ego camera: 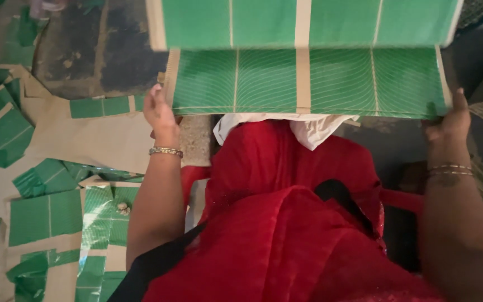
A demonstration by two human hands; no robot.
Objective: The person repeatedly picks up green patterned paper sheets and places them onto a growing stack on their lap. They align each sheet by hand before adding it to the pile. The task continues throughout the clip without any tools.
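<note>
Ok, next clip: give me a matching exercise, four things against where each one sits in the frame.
Things:
1. left hand
2. right hand
3. green sheet
4. loose green pieces

Places:
A. on the floor at the left
B. stretched between both hands
C. gripping the sheet's right edge
D. gripping the sheet's left edge

Pairs: 1-D, 2-C, 3-B, 4-A
</note>
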